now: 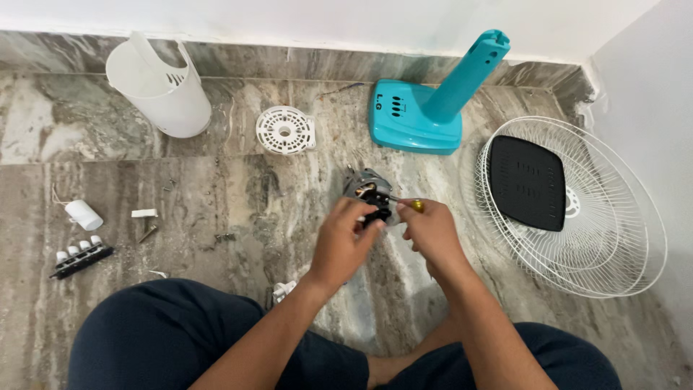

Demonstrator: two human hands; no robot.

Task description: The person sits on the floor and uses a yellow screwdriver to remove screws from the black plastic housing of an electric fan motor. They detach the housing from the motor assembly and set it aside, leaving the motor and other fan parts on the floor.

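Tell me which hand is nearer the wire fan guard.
Right. The right hand is just left of the wire fan guard; the left hand sits farther left, beyond the motor.

teal fan base (415,115) | wire grilles (577,209) | wht housing (160,87) | switch blk (81,256)

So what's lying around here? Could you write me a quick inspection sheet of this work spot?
Surface: grey-brown marble floor; the person sits on it.
Job's things: small fan motor held by the left hand; yellow-handled screwdriver in the right hand, its tip at the motor.
Clutter: white motor cover, round white vented plate, teal fan base with stand, white wire grilles with a black panel lying on them, black switch strip with white buttons, white cylinder part, loose screws.
Hands: both closed on their things.
Cables: thin wire by the white cylinder part; otherwise nothing seen.
Surroundings: white wall, room corner at the right.
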